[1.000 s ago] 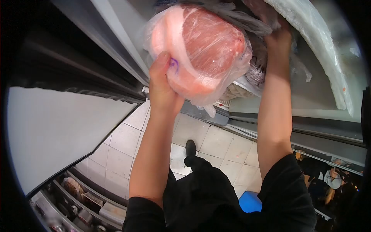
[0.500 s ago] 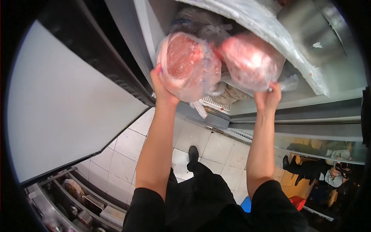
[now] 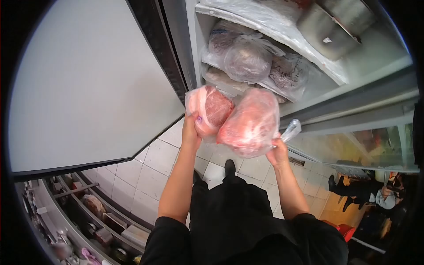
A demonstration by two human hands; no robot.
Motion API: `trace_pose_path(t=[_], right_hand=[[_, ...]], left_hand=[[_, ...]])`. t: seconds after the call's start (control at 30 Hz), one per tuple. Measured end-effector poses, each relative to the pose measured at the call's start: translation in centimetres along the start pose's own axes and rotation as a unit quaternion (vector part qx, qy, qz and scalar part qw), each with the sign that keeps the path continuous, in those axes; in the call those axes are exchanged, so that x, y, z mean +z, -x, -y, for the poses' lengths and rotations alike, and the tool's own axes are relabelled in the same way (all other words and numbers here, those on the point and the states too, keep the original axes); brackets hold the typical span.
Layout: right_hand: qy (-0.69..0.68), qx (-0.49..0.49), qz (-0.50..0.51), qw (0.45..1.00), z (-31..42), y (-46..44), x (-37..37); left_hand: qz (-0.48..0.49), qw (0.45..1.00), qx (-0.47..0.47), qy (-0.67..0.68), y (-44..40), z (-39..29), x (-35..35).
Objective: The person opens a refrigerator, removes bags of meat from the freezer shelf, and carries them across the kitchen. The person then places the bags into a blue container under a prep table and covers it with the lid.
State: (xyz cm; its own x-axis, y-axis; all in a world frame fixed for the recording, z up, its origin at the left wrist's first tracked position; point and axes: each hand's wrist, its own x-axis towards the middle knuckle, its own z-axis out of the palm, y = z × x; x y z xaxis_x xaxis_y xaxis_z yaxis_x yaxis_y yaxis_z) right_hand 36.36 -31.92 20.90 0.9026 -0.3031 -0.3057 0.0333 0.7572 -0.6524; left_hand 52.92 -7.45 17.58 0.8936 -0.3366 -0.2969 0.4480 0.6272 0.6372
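Observation:
Two bagged pieces of raw meat are held up side by side in front of the open fridge. My left hand is closed around the near left side of one meat piece, which shows a pale fat rim and a red cut face. On the right, my right hand grips the lower right side of the other, larger bagged meat piece. A twisted bag end sticks out beside that hand. The two pieces touch each other. My palms and some fingers are hidden by the meat.
Several bagged packages lie on the fridge shelf behind the meat. Above, a plastic-wrapped shelf bears a metal container. The white door stands open at left, a drawer unit below it. Another person is at far right.
Both hands have drawn the bagged meat back out of the fridge, toward my body. The two pieces have come together, and the packages on the shelf behind are now more visible.

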Motion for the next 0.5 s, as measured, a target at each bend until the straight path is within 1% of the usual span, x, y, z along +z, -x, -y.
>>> trace_pose_path(t=[0.07,0.1,0.17,0.2,0.27,0.3,0.37,0.43,0.5], right_hand=[[0.074,0.008,-0.001,0.997,-0.6,1.4,0.5],[0.073,0.006,0.002,0.997,-0.7,2.0,0.6],[0.225,-0.006,0.002,0.974,-0.8,3.5,0.6],[0.225,-0.006,-0.001,0.974,-0.9,4.3,0.3],[0.397,-0.027,0.002,0.917,-0.8,5.1,0.3],[0.399,-0.024,0.002,0.917,-0.6,5.5,0.8],[0.443,-0.045,0.017,0.895,-0.4,6.2,2.2],[0.465,-0.03,0.016,0.884,-0.3,6.1,1.7],[0.487,-0.016,0.017,0.873,-0.6,5.9,1.4]], left_hand=[[-0.009,1.0,-0.005,-0.002,1.3,0.6,-0.8],[-0.02,1.0,-0.008,-0.001,2.0,0.3,-0.6],[-0.01,1.0,0.014,-0.023,3.6,-0.2,-0.5],[-0.001,0.999,0.031,-0.043,4.3,-0.2,-0.5],[-0.004,0.999,0.018,-0.031,4.8,0.0,-1.4],[-0.009,1.0,0.004,-0.019,5.1,0.1,-1.6],[-0.012,1.0,0.001,-0.01,6.0,0.1,-2.3],[-0.018,1.0,0.0,-0.002,6.9,-0.2,-2.4],[-0.021,1.0,0.023,-0.002,7.7,-0.4,-2.4]])
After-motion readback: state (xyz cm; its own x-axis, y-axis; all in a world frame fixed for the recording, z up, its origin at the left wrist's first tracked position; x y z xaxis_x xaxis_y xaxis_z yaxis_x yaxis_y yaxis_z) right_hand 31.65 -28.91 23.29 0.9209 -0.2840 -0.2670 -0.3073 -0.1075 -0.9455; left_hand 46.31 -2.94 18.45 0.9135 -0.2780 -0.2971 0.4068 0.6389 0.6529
